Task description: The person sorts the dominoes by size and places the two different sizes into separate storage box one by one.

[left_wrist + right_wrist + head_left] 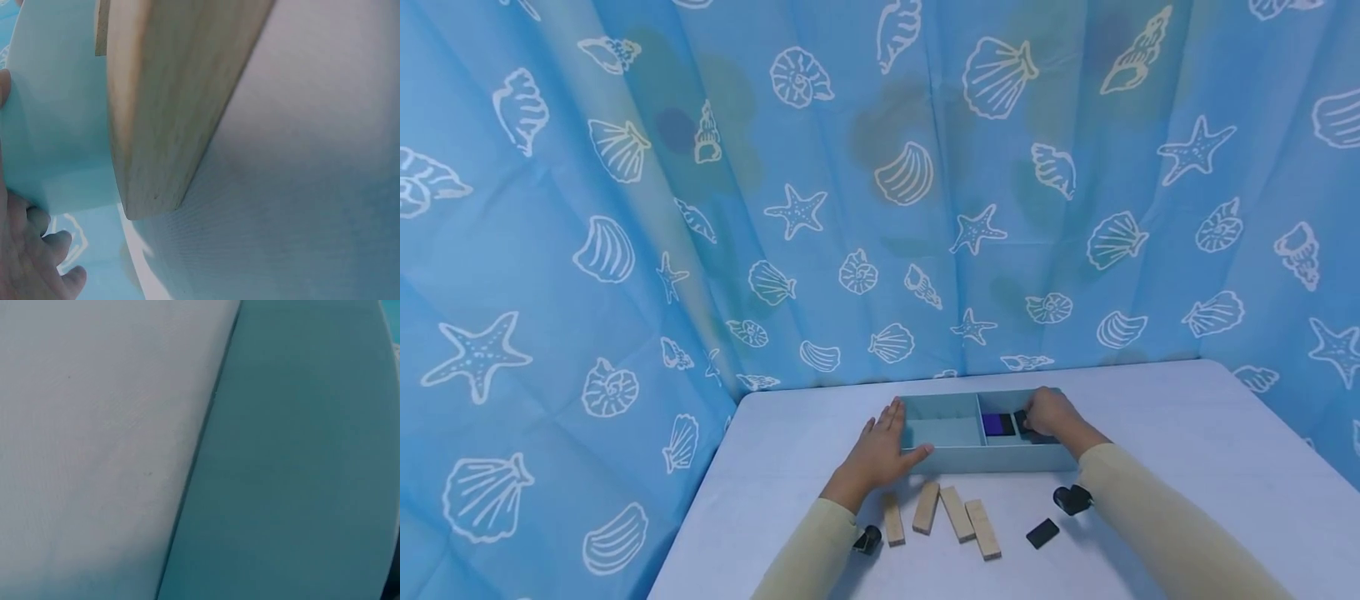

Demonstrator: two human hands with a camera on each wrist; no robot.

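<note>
A light blue-green box [992, 461] with two compartments stands on the table. My left hand [877, 450] rests against its left end, fingers straight along the side and thumb over the front edge; the left wrist view shows these fingers [57, 247] beside the box wall [56, 137]. My right hand [1054, 414] reaches into the right compartment, its fingers curled and pinching a small black tile [1021, 421], partly hidden by the hand. A purple tile [992, 424] and another dark tile lie there to its left. Only the outer box wall [287, 450] fills the right wrist view.
Several wooden blocks [957, 514] lie before the box; one block [175, 100] looms close in the left wrist view. A loose black tile [1042, 533] lies to their right. A blue shell-patterned curtain [865, 208] hangs behind the white table [1195, 433].
</note>
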